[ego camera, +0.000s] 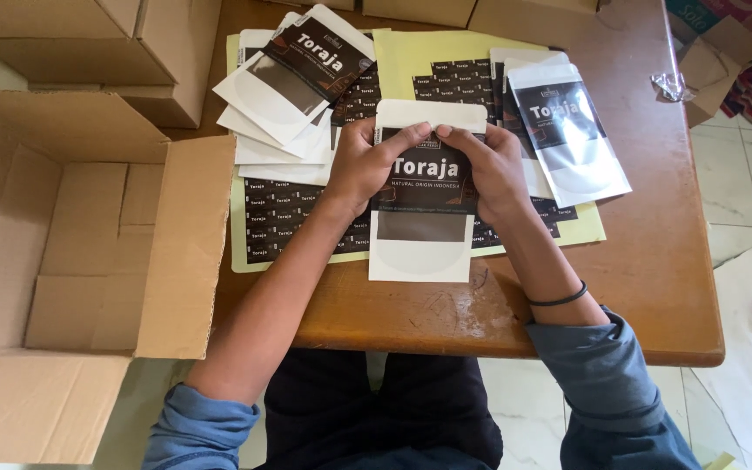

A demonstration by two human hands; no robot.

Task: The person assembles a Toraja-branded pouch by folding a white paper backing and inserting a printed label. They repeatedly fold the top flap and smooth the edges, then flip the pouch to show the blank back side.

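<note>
Centrally, a white pouch (420, 228) with a dark label and a clear window is held flat on the wooden table (654, 261), its lower edge reaching toward six o'clock. The pouch is gripped at its upper part by both hands: the left hand (361, 165) is closed on its ten o'clock corner, thumb laid across the front, and the right hand (489, 165) is closed on its two o'clock corner, thumb likewise pressed on the front near the white top strip. The two thumbs are seen almost meeting at twelve o'clock of the pouch. A black band (559, 298) is worn on the right wrist, and blue sleeves are pushed up both forearms. Beneath the pouch, yellow sheets of small dark stickers (276, 222) are spread over the table. At eleven o'clock a loose stack of pouches (293, 83) is fanned out, and at two o'clock more pouches (567, 130) are laid overlapping. At nine o'clock an open cardboard box (80, 252) is placed beside the table, its flap touching the table edge. At one o'clock a scrap of clear plastic (672, 84) is left near the table's far rim.
</note>
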